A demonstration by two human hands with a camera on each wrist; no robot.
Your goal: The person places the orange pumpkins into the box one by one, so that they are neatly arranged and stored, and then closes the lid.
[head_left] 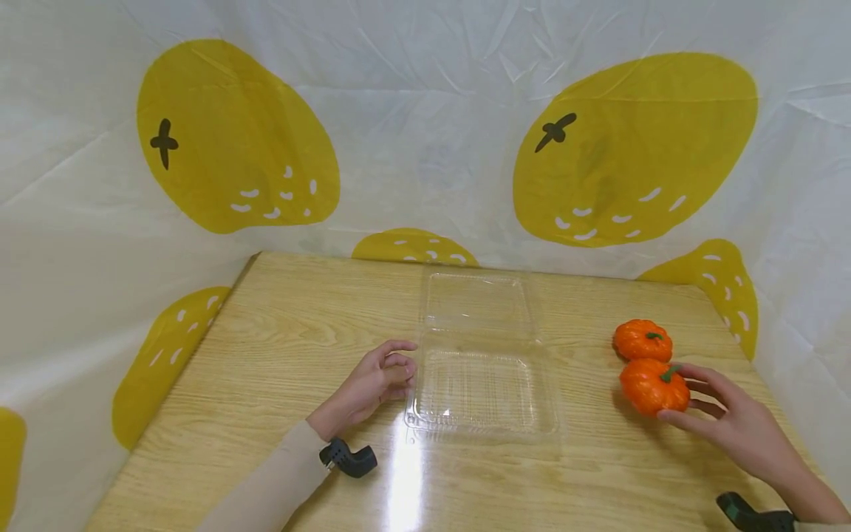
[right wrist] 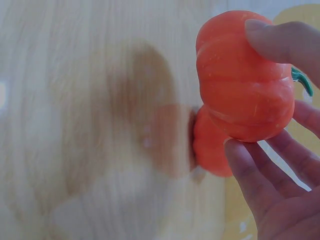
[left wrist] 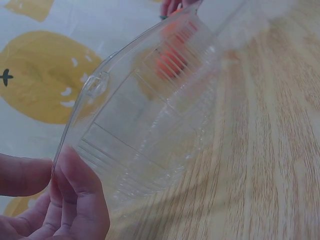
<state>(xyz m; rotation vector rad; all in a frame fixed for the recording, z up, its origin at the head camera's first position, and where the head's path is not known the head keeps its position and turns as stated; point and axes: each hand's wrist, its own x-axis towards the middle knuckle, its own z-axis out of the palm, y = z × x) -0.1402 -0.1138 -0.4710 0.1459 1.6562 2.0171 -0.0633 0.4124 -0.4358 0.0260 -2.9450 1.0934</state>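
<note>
A clear plastic clamshell container (head_left: 475,391) lies on the table with its lid (head_left: 477,303) folded back, away from me. My left hand (head_left: 380,380) pinches the container's left rim between thumb and fingers, as the left wrist view shows at the rim (left wrist: 70,127). On the right, my right hand (head_left: 738,417) grips an orange toy pumpkin (head_left: 651,388) with a green stem, thumb on one side and fingers on the other. In the right wrist view this pumpkin (right wrist: 245,75) is raised off the table. A second orange pumpkin (head_left: 641,340) sits just behind it on the tabletop.
The wooden table (head_left: 299,318) has its far edge against a white curtain (head_left: 425,148) printed with yellow fruit shapes. Dark curved wrist mounts (head_left: 352,458) sit on both wrists. A bright light reflection falls in front of the container.
</note>
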